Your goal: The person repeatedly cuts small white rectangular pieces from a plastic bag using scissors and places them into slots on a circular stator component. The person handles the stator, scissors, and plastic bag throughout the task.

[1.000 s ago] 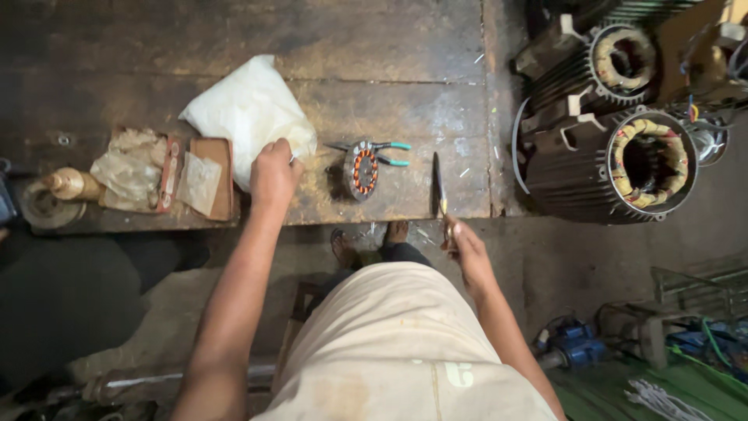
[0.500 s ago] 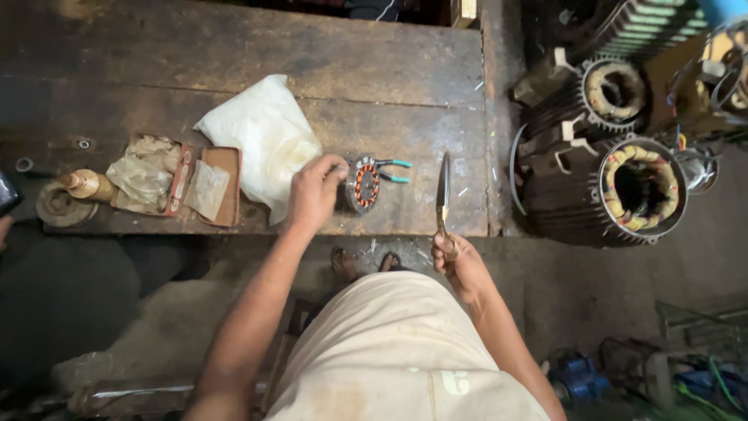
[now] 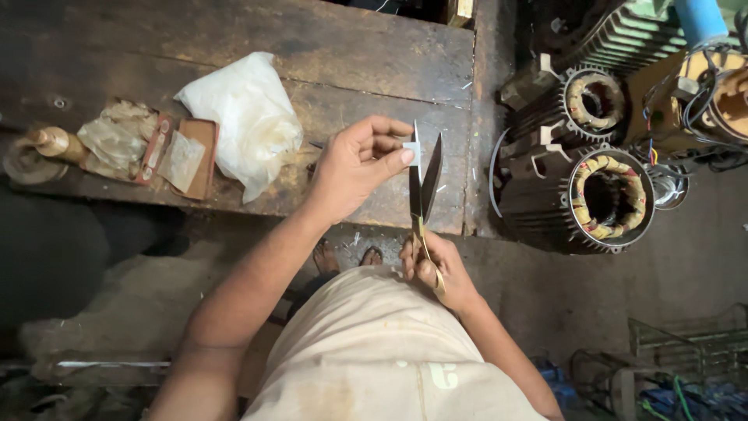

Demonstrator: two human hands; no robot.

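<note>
Holding the scissors [image 3: 425, 191] by the handles in your right hand [image 3: 433, 269], fingers wrapped tight, blades parted and pointing away from you. Your left hand [image 3: 354, 168] pinches a small pale strip [image 3: 412, 147] between thumb and fingertips, strip sitting at the left blade, just above the right-hand grip. Beyond the left hand: worn wooden bench [image 3: 234, 31], white plastic bag [image 3: 241, 117] to its left. Right of the scissors, two motor stators [image 3: 604, 195] on the floor.

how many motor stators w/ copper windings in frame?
3 in view: a finned stator on the floor right of the bench, a second stator just behind it, and a partial one at the right edge. More may sit out of frame.
</note>
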